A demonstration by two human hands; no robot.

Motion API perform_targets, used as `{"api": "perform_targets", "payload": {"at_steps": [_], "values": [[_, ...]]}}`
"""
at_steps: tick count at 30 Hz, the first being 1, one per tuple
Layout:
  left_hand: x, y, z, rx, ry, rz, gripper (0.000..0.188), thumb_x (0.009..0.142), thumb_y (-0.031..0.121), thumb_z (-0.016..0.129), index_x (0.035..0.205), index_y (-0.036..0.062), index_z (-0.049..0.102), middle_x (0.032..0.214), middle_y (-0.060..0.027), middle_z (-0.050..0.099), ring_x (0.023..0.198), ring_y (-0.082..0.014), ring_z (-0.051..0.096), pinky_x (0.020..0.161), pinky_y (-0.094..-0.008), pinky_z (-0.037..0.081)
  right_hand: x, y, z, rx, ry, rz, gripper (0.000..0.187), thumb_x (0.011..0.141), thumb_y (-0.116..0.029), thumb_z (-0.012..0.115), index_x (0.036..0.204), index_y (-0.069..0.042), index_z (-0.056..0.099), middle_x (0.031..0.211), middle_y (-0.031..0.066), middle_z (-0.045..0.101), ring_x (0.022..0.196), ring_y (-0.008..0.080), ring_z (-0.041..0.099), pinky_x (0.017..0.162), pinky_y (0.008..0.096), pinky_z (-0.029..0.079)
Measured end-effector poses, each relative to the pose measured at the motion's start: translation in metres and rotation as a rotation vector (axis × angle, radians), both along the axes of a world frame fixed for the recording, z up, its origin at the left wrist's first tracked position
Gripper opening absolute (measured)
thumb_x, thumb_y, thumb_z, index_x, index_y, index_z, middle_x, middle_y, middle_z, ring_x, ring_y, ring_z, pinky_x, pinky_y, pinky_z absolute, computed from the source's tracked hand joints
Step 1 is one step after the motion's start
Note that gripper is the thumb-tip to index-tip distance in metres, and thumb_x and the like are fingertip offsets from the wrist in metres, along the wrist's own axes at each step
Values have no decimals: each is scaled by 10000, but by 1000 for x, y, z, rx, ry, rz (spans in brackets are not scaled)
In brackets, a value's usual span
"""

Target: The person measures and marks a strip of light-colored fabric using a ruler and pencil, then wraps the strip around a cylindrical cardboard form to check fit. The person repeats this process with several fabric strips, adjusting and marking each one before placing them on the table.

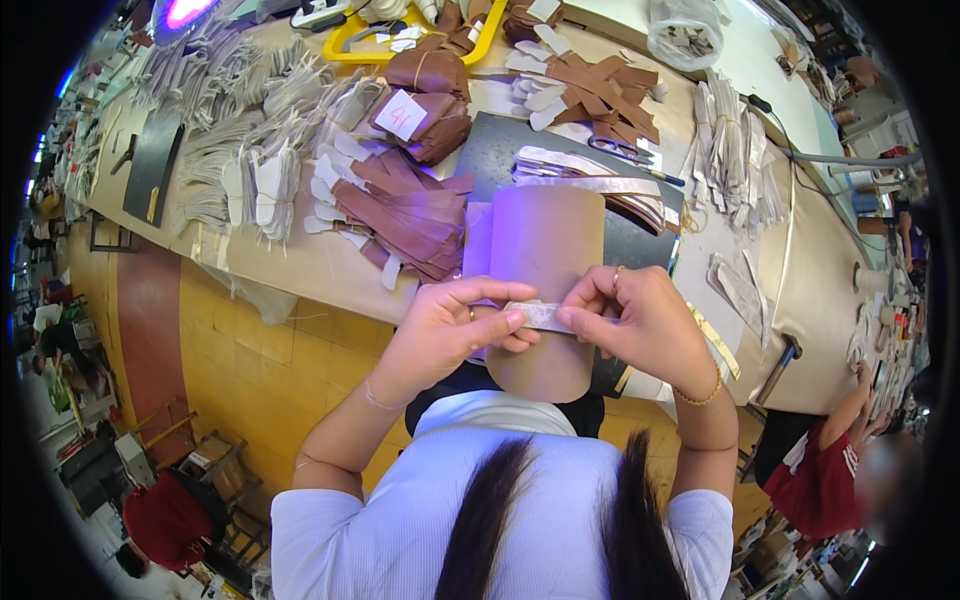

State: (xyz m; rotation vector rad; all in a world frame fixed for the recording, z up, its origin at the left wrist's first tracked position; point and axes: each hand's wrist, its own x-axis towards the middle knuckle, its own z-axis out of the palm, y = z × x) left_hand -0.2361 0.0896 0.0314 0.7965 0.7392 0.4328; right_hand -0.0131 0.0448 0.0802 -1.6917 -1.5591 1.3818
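Note:
Between my two hands a short pale strip (541, 317) is stretched crosswise over a tan rounded cylinder-like form (548, 235). My left hand (455, 322) pinches one end with thumb and fingers. At the other end my right hand (625, 318) grips it the same way, thumb on top. Part of the strip is hidden under my fingers. Just beyond the form lies a stack of long strips (590, 180), white on top with brown edges. Scissors (620, 149) rest behind that stack, on a dark board (482, 150).
To the left are brown strips with white ends (400, 205) and bundles of pale strips (265, 180). A yellow tray (345, 52) stands at the back. More pale strips (735, 140) and a hammer-like tool (780, 368) lie to the right. A person in red (820, 470) is beyond the table's right end.

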Motion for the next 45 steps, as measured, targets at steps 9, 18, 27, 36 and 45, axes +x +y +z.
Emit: {"api": "perform_targets", "payload": {"at_steps": [9,18,27,36,45], "values": [[-1,-1,1,63,53,53,271,922,-5,605,1178,-94,598,939,-185,687,818,-227,712,719,-290,601,9,-5,-9,-42,113,-48,204,847,-190,746,866,3,684,706,51,676,593,88,605,579,237,490],[-9,1,-10,42,47,21,278,948,23,590,1195,-102,584,929,-168,688,823,-194,703,726,-272,583,13,-12,-18,-36,147,-117,204,840,-214,742,880,-20,694,736,57,690,610,100,607,579,250,479],[-9,1,-21,56,-1,31,250,941,23,600,1166,-85,595,863,-131,677,736,-151,665,655,-256,554,6,-11,-13,-27,65,-144,207,827,-187,745,822,-11,636,675,38,640,575,92,569,546,246,453],[-7,-3,-35,106,-76,138,284,895,-7,645,1138,1,498,919,-108,633,823,-161,632,742,-282,532,13,-30,-42,-54,231,-292,267,818,-169,782,882,-22,569,750,-8,633,670,54,565,620,217,454],[-38,1,-59,86,-124,201,399,877,-16,651,1185,83,417,945,-124,632,810,-237,647,737,-349,556,36,-42,-36,-137,439,-376,156,828,-107,767,906,-12,670,815,1,661,751,53,589,694,203,462]]}}
